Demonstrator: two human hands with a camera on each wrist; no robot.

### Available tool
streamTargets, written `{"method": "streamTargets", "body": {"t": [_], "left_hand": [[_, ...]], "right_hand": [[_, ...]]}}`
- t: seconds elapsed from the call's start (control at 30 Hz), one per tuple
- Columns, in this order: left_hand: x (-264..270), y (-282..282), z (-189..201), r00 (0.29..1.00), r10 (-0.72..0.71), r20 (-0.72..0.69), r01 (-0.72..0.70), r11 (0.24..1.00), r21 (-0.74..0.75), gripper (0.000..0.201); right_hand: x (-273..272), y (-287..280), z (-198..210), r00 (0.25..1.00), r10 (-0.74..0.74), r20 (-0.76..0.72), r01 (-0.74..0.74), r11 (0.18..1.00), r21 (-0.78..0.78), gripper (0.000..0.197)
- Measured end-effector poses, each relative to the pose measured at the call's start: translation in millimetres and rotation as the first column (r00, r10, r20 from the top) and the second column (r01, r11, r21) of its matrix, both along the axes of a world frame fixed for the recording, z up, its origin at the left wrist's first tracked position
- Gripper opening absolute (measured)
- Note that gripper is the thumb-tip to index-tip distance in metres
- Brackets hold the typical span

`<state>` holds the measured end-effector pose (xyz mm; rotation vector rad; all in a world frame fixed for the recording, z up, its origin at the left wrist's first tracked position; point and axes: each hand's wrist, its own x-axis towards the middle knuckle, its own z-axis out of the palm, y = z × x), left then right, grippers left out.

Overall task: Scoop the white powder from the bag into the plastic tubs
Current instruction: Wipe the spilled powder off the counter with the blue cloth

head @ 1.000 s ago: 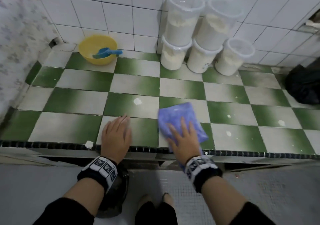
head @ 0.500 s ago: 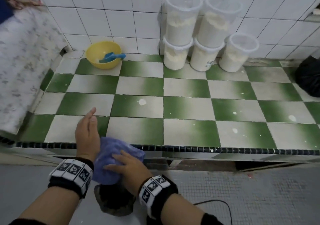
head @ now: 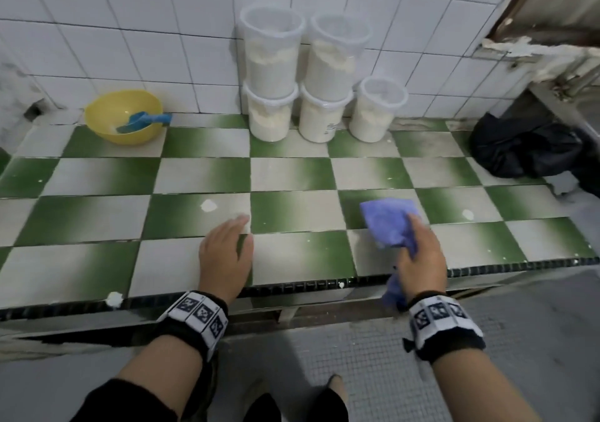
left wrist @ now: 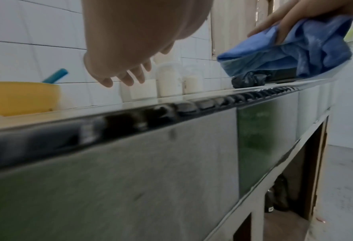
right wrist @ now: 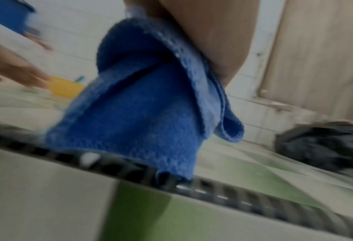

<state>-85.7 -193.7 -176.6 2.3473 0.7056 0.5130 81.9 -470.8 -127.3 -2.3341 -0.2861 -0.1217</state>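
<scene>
Tiled counter (head: 201,174), green and white checks, carries everything. Five plastic tubs (head: 271,64) stand stacked against the back wall, each holding white powder; lids look on, though this is hard to confirm. Black bag (head: 526,152) lies slumped at the far right of the counter, well apart from the tubs. Yellow bowl (head: 123,116) at back left holds the blue scoop (head: 143,122), untouched.

Change from half a second ago: the blue cloth (head: 388,223) was bunched at the counter's front edge on the left; it is now on the tiles to the right, one corner hanging over the edge. Right hand (head: 420,256) presses it down, fingers curled over the fabric. Left hand (head: 227,252) is flat on the counter, fingers spread, holding nothing; the two hands are apart.

Small powder spots (head: 207,205) remain on the tiles.

Judgement: scooping appears finished; this is cleanup of spills, sweeping rightward
</scene>
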Motion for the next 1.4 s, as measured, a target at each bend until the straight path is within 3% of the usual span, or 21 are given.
{"method": "streamTargets", "body": {"t": [0.1,0.17,0.2,0.23,0.33,0.4,0.5,0.6,0.7,0.8,0.87,0.97,1.07,1.1,1.17,1.2,1.4], "left_hand": [[24,-13,-8,0.995,0.028,-0.097,-0.018,0.995,0.100,0.048],[34,-18,-16,0.983,0.082,-0.163,-0.055,0.986,0.159,0.052],[37,-20,-20,0.979,0.105,-0.177,-0.071,0.980,0.188,0.054],[39,-21,-23,0.976,0.117,-0.181,-0.077,0.974,0.215,0.055],[41,-22,-29,0.974,0.136,-0.180,-0.084,0.959,0.270,0.053],[42,-23,-30,0.971,0.141,-0.194,-0.083,0.956,0.283,0.052],[43,-23,-30,0.972,0.134,-0.192,-0.069,0.949,0.309,0.052],[44,-23,-32,0.971,0.144,-0.191,-0.079,0.946,0.314,0.051],[45,-22,-33,0.967,0.157,-0.199,-0.091,0.948,0.304,0.053],[45,-23,-32,0.968,0.172,-0.185,-0.109,0.946,0.306,0.054],[44,-24,-30,0.968,0.173,-0.184,-0.106,0.940,0.325,0.053],[43,-28,-25,0.968,0.186,-0.171,-0.120,0.933,0.340,0.053],[47,-41,-21,0.969,0.186,-0.165,-0.124,0.937,0.326,0.056],[51,-47,-20,0.968,0.185,-0.168,-0.124,0.940,0.318,0.057],[59,-60,-19,0.969,0.182,-0.168,-0.127,0.947,0.295,0.059],[64,-64,-18,0.969,0.184,-0.166,-0.131,0.949,0.287,0.060],[79,-58,-22,0.947,0.207,-0.246,-0.131,0.948,0.291,0.065]], "right_hand": [[50,-47,-35,0.987,-0.096,-0.126,0.061,0.964,-0.259,0.065],[73,-72,-65,0.957,-0.161,-0.241,-0.007,0.819,-0.573,0.072],[81,-81,-75,0.950,-0.175,-0.258,-0.046,0.741,-0.670,0.075],[92,-86,-83,0.947,-0.189,-0.260,-0.049,0.714,-0.698,0.073],[130,-84,-78,0.951,-0.143,-0.273,-0.099,0.696,-0.711,0.074],[162,-74,-79,0.948,-0.084,-0.308,-0.185,0.643,-0.744,0.077],[179,-32,-68,0.934,0.045,-0.353,-0.303,0.621,-0.723,0.074],[149,34,-47,0.904,0.260,-0.340,-0.428,0.562,-0.707,0.069],[88,80,-43,0.776,0.522,-0.354,-0.610,0.478,-0.632,0.069],[22,79,-43,0.619,0.696,-0.364,-0.755,0.401,-0.519,0.062],[-7,51,-49,0.618,0.722,-0.313,-0.761,0.448,-0.470,0.057],[-6,-10,-60,0.721,0.652,-0.232,-0.675,0.589,-0.444,0.058],[38,-78,-67,0.761,0.588,-0.274,-0.618,0.529,-0.582,0.050],[56,-95,-61,0.790,0.503,-0.350,-0.601,0.525,-0.603,0.041],[96,-129,-51,0.903,0.265,-0.339,-0.429,0.604,-0.671,0.035],[117,-138,-45,0.924,0.150,-0.353,-0.366,0.615,-0.698,0.035],[231,-148,-55,0.931,-0.129,-0.341,-0.185,0.640,-0.746,0.055]]}}
